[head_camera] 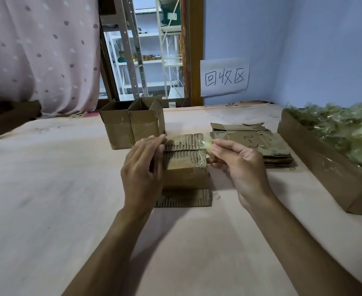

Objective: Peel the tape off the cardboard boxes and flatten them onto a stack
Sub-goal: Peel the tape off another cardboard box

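A small cardboard box [186, 165] stands in the middle of the table, its top flaps stripped to bare corrugation. My left hand [143, 167] rests against the box's left side, fingers straight along the top edge. My right hand [237, 163] pinches a crumpled strip of clear tape [206, 146] that still clings to the box's right edge. A stack of flattened boxes [259, 146] lies to the right of the box. Two open boxes [133, 124] stand side by side behind it.
A long cardboard bin [325, 167] heaped with peeled tape runs along the right edge. A torn cardboard piece [184, 198] lies in front of the box. Another carton [11, 116] sits at far left. A paper sign [225, 76] hangs on the blue wall.
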